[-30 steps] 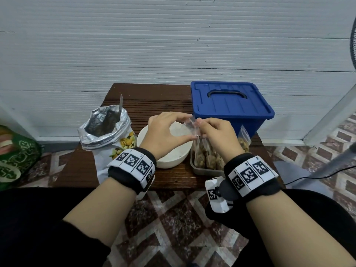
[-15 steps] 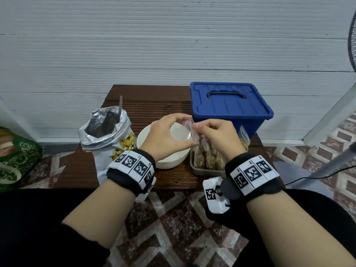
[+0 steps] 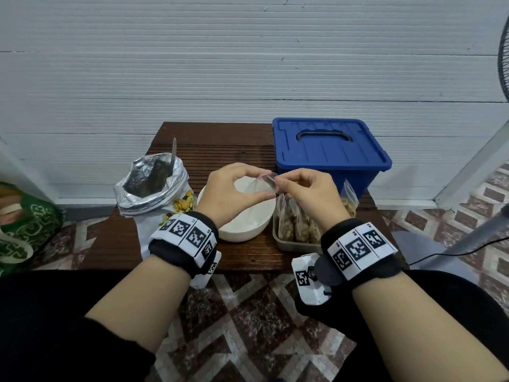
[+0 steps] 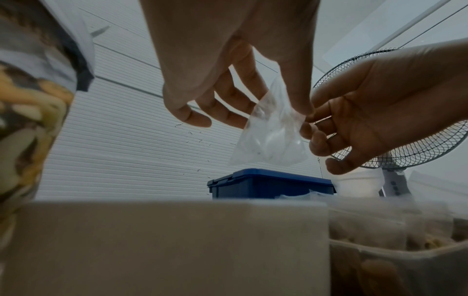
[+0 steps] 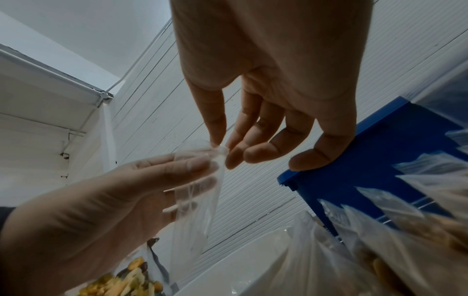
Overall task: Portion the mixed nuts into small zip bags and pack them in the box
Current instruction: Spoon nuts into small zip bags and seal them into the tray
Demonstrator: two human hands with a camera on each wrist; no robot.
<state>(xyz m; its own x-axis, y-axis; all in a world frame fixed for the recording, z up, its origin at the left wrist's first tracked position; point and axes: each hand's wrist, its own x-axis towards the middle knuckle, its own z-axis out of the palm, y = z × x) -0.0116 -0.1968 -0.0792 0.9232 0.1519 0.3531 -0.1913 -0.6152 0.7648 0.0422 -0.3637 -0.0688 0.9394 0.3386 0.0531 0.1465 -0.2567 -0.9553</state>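
Above the white bowl [image 3: 249, 227], L hand [image 3: 228, 193] & R hand [image 3: 308, 193] each pinched the top edge of an empty clear zip bag [image 4: 271, 136], thumb vs fingertips, other fingers loosely curled. Filled bags stood in a tray [image 3: 292, 242] just R of bowl; blue box [image 3: 330, 150] behind, lid on; foil nut bag [image 3: 154, 186] w/ spoon at L.

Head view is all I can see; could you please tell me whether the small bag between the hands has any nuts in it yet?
Observer: No. The left wrist view shows the bag clear and empty, hanging below the fingers.
Operator: Thank you. How does the right hand hold it?
Observer: In the right wrist view, the right hand pinches its top edge between thumb and forefinger.
Operator: And the left hand?
Observer: The left hand holds the bag near its mouth. Its fingers show through the film, but I cannot tell whether they are inside or behind.
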